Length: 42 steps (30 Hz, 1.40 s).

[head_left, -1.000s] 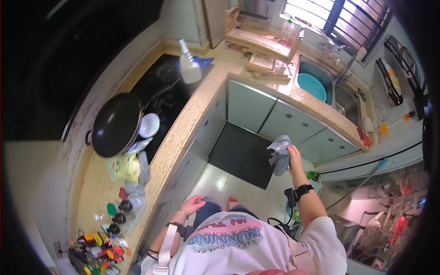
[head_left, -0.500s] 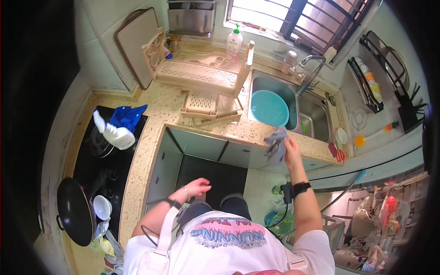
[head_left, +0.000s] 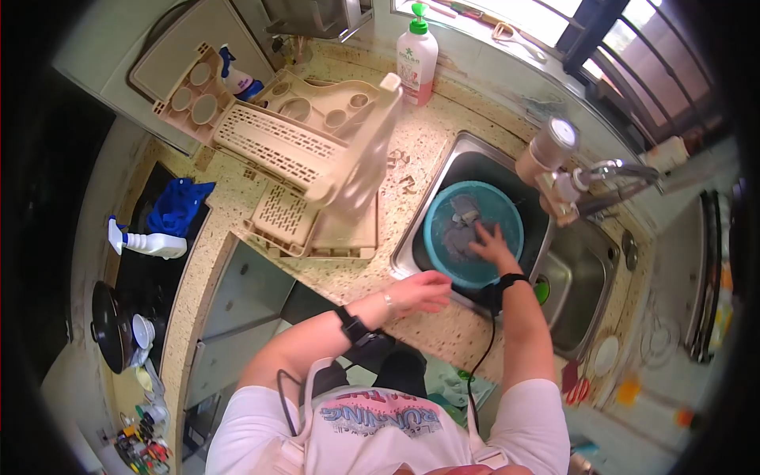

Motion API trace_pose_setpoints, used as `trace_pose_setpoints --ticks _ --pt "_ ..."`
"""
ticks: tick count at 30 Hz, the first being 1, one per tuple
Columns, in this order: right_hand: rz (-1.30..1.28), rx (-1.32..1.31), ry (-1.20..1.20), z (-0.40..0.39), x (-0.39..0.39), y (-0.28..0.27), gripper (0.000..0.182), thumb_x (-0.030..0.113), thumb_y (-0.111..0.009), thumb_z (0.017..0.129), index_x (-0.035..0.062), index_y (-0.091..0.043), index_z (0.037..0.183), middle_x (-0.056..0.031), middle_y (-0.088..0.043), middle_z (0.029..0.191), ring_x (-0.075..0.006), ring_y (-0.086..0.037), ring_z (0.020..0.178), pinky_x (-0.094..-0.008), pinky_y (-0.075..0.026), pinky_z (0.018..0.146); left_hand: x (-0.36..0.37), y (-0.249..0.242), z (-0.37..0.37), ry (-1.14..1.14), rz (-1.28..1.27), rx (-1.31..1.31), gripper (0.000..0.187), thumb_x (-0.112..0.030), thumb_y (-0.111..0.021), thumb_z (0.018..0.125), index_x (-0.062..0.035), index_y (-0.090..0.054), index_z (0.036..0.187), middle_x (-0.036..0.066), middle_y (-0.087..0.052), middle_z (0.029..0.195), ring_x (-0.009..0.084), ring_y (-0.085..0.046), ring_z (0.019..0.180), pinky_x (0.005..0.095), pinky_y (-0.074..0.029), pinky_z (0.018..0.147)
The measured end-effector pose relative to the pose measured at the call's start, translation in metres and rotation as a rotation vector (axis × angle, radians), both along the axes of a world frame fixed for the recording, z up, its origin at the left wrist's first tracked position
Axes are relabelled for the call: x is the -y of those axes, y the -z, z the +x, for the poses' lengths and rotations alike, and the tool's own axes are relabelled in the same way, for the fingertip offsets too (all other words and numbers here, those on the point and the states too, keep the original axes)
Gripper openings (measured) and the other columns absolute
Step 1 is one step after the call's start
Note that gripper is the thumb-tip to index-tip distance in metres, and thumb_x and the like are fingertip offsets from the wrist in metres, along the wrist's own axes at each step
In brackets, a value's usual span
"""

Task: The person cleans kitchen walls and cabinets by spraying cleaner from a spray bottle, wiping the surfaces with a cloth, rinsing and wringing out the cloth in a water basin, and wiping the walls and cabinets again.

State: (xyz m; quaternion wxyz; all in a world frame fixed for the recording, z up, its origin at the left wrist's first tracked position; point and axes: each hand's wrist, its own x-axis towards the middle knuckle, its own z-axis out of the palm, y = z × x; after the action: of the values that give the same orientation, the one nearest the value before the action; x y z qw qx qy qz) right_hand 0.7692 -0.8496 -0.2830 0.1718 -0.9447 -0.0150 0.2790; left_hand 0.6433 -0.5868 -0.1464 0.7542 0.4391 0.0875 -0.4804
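A grey cloth [head_left: 457, 241] lies in the water of a turquoise basin [head_left: 434, 257], which stands in the left bowl of the steel sink [head_left: 412, 252]. My right hand [head_left: 494, 248] reaches over the basin's near right side. Its fingers are spread, with the tips right at the cloth's edge. Just left of the basin, over the counter's front edge, is my left hand [head_left: 422, 293], its fingers stretched out and nothing in them.
A beige plastic dish rack [head_left: 273, 146] stands on the speckled counter [head_left: 340, 273] to the left. Behind it is a pump bottle [head_left: 417, 63]. The tap [head_left: 609, 178] rises behind the sink. A white spray bottle [head_left: 154, 244] and blue cloth [head_left: 176, 207] lie on the black stove.
My right hand has carried the grey cloth from the counter edge into the basin and loosened its fingers. My left hand has moved up and right towards the sink. The view has come closer.
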Motion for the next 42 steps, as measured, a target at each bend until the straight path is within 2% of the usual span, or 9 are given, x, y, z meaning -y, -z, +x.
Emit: trace_pose_setpoints --ticks 5,8,11,14,17,19,26,34,42 --pt "-0.261 -0.303 -0.297 0.023 -0.022 0.002 0.073 0.048 -0.057 0.076 0.0374 -0.021 0.138 -0.0122 0.002 0.148 -0.0449 0.000 0.132 -0.0508 -0.014 0.106 0.082 0.055 0.088 -0.180 0.138 -0.198 0.077 -0.048 -0.060 0.078 -0.0139 -0.024 0.137 0.010 -0.022 0.141 0.0302 -0.021 0.129 0.0512 -0.032 0.095" --pt "-0.374 -0.094 -0.347 0.024 -0.004 0.012 0.059 0.042 -0.057 0.078 0.0283 -0.037 0.132 -0.0154 -0.019 0.144 -0.0412 -0.018 0.131 -0.0449 -0.024 0.103 0.107 0.085 0.108 -0.277 0.237 -0.336 0.091 -0.059 -0.059 0.073 -0.0163 -0.016 0.140 0.009 -0.008 0.147 0.0318 -0.007 0.133 0.0616 -0.022 0.096" --pt "-0.007 -0.181 -0.090 0.051 0.018 0.104 0.036 0.033 -0.056 0.083 0.0124 -0.055 0.112 -0.0120 -0.053 0.119 -0.0275 -0.048 0.111 -0.0349 -0.037 0.090 0.117 0.099 0.119 -0.414 0.198 -0.481 0.098 -0.066 -0.055 0.071 -0.0166 -0.007 0.141 0.009 -0.001 0.148 0.0341 -0.002 0.134 0.0658 -0.019 0.095" --pt "1.058 -0.075 0.539 0.038 -0.006 0.018 0.021 0.024 -0.054 0.086 0.0040 -0.059 0.090 -0.0011 -0.059 0.083 -0.0127 -0.053 0.082 -0.0262 -0.038 0.078 0.121 0.102 0.138 -0.539 0.066 -0.578 0.086 -0.063 -0.051 0.075 -0.0155 -0.018 0.138 0.011 -0.016 0.144 0.0337 -0.018 0.130 0.0628 -0.027 0.092" --pt "1.252 0.003 0.537 0.028 -0.032 -0.055 0.017 0.017 -0.051 0.089 0.0025 -0.057 0.084 0.0021 -0.053 0.076 -0.0083 -0.047 0.074 -0.0217 -0.036 0.071 0.132 0.158 0.156 -0.694 -0.245 -0.532 0.057 -0.053 -0.050 0.081 -0.0121 -0.043 0.121 0.012 -0.044 0.124 0.0294 -0.044 0.111 0.0532 -0.040 0.083" --pt "1.122 0.101 0.405 0.018 -0.046 -0.069 0.020 0.019 -0.050 0.089 0.0042 -0.054 0.076 0.0015 -0.051 0.072 -0.0087 -0.046 0.070 -0.0218 -0.036 0.066 0.131 0.175 0.162 -0.685 -0.254 -0.427 0.027 -0.035 -0.049 0.086 -0.0089 -0.058 0.090 0.007 -0.061 0.087 0.0232 -0.060 0.078 0.0404 -0.048 0.069" --pt "0.531 0.453 0.321 0.039 -0.021 -0.007 0.024 0.023 -0.056 0.084 0.0016 -0.056 0.074 -0.0192 -0.050 0.065 -0.0294 -0.049 0.057 -0.0358 -0.041 0.054 0.153 0.167 0.129 -0.632 0.189 -0.195 0.023 -0.011 -0.056 0.081 0.0000 -0.054 0.101 0.011 -0.060 0.093 0.0231 -0.061 0.080 0.0382 -0.051 0.068" --pt "0.121 0.209 0.053 0.015 0.013 0.048 0.056 0.032 -0.069 0.071 0.0217 -0.051 0.123 -0.0243 -0.032 0.130 -0.0431 -0.041 0.111 -0.0426 -0.037 0.093 0.111 0.141 0.158 -0.570 0.456 -0.412 0.058 -0.028 -0.060 0.079 0.0066 -0.040 0.122 0.020 -0.055 0.108 0.0365 -0.056 0.096 0.0493 -0.045 0.073" --pt "-0.024 -0.054 0.264 0.033 0.009 0.064 0.063 0.031 -0.065 0.076 0.0212 -0.039 0.132 -0.0157 -0.041 0.128 -0.0366 -0.038 0.117 -0.0389 -0.035 0.096 0.128 0.190 0.158 -0.205 0.352 -0.384 0.091 -0.071 -0.043 0.074 -0.0122 -0.021 0.139 0.017 -0.022 0.143 0.0386 -0.023 0.129 0.0626 -0.024 0.093"
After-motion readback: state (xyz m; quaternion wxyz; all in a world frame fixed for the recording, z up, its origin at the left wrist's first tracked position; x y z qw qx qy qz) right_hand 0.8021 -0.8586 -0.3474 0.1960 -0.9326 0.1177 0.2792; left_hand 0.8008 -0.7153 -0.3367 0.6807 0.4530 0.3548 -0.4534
